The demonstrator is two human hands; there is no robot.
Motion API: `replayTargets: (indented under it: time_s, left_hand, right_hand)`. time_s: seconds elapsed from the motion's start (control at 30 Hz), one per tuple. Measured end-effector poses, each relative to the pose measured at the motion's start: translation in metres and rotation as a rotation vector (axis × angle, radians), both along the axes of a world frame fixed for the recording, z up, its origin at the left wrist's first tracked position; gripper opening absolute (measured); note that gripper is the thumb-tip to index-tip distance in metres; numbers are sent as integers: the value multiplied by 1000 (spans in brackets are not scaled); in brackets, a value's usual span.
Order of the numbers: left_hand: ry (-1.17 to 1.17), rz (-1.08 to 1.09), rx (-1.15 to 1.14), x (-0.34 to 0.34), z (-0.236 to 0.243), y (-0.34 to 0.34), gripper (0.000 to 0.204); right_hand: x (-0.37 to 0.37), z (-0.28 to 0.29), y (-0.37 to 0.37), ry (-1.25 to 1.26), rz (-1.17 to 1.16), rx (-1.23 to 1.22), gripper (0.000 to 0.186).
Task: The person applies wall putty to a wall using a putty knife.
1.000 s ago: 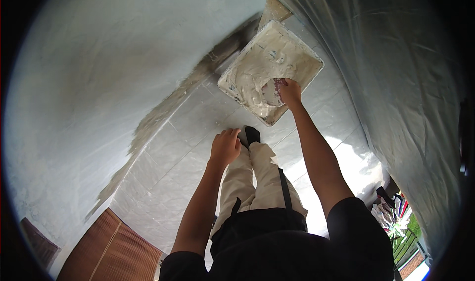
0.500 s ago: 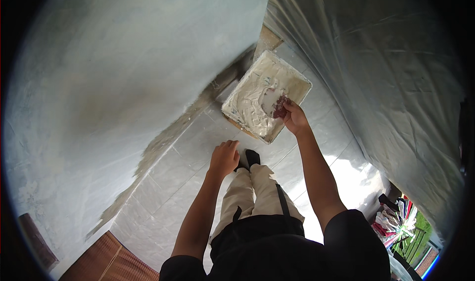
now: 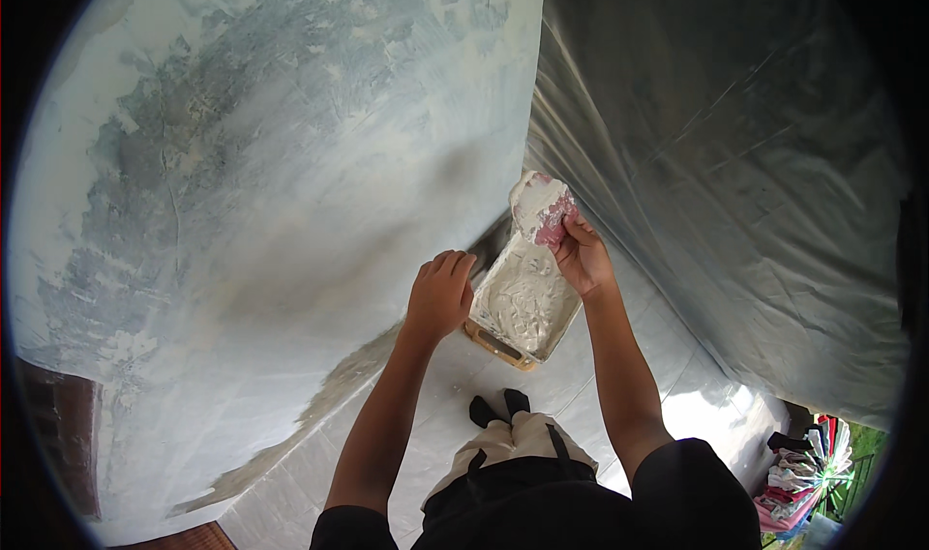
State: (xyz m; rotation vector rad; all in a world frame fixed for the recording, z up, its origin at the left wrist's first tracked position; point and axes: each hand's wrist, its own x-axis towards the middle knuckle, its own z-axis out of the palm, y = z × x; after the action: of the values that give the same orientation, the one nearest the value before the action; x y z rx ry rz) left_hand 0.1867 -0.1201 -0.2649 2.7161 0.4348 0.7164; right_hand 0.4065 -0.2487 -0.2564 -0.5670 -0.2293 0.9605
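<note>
My right hand (image 3: 584, 256) grips a flat reddish-pink spreader (image 3: 555, 223) by its edge. A thick layer of off-white plaster (image 3: 535, 202) coats the spreader's face. It is lifted above a rectangular tub (image 3: 554, 349), hiding the tub's far end. More wet, ridged plaster (image 3: 523, 298) lies inside the tub. On the other side of the tub, my left hand (image 3: 440, 294) is raised in front of the wall, holding nothing that I can see. Its fingers are loosely bent, and the palm is turned away.
A large wall (image 3: 242, 163) on the left carries patchy white and grey plaster. Grey plastic sheeting (image 3: 716, 163) hangs along the right. Pale sheeting covers the floor (image 3: 426, 434) around my feet. Clothes (image 3: 798, 487) hang at the lower right, beside grass.
My right hand has lifted the spreader up out of the tub, now loaded with plaster. My left hand has risen a little. The view has tilted up, showing more of the wall.
</note>
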Motion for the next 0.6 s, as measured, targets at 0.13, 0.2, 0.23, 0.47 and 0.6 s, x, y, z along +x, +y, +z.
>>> replayTargets:
  time_s: [0.13, 0.2, 0.23, 0.47, 0.6]
  left_hand:
    - [-29, 22, 110, 5, 50, 14, 43]
    - [-16, 47, 155, 6, 73, 23, 43]
    - [-34, 51, 172, 8, 85, 26, 43]
    - [-102, 151, 397, 9, 168, 54, 49]
    - [-148, 221, 542, 15, 214, 72, 48]
  right_hand:
    - [-5, 41, 19, -51, -22, 77, 24]
    - [-6, 60, 29, -54, 12, 191, 26]
    - [-6, 72, 34, -71, 16, 209, 26]
    - [-15, 164, 72, -301, -99, 252, 28]
    - [-11, 221, 97, -493, -255, 325, 30]
